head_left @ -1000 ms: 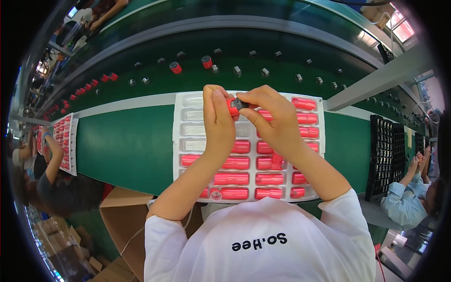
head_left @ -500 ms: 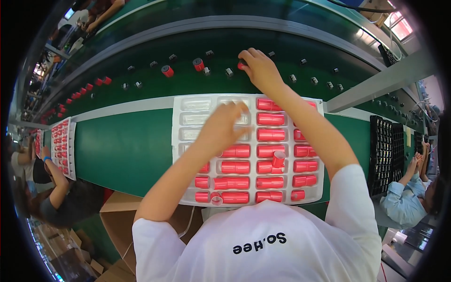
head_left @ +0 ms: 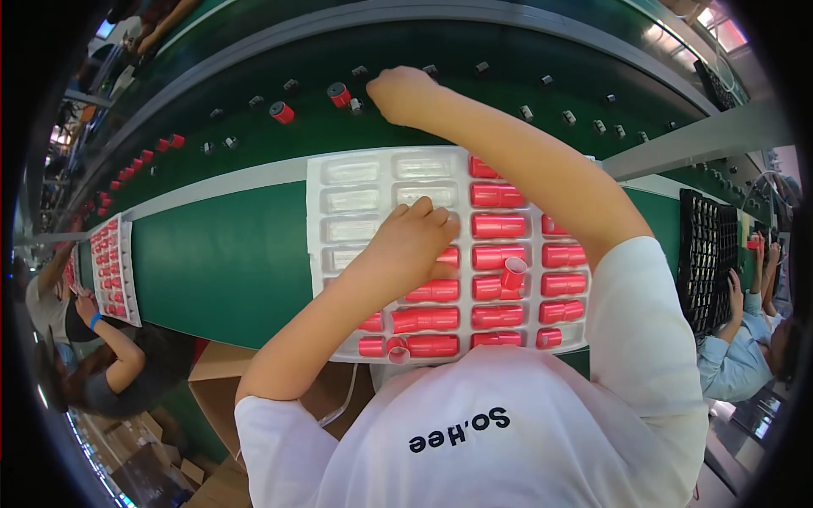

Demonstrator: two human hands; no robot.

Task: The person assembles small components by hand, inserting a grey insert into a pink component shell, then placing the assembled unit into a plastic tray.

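Note:
A white plastic tray lies before me. Red cylindrical tubes fill many of its pockets; several pockets at the upper left hold none. My left hand rests over the tray's second column. Its thumb and curled fingers close about a red tube lying in its pocket. Beyond the tray, my right hand is closed low over the dark green belt, and what its fingers hold is hidden. Just left of it lie a small black-and-silver piece and a red tube with a dark end.
More small black-and-silver pieces and red tubes are scattered along the belt. A grey metal post slants in at right. Black trays stand beyond, near a co-worker. Another co-worker sits left by a filled tray.
My right hand has moved left along the belt; the red piece it held is no longer visible. My left hand has lowered and curled over the tray. Pieces on the belt have shifted left.

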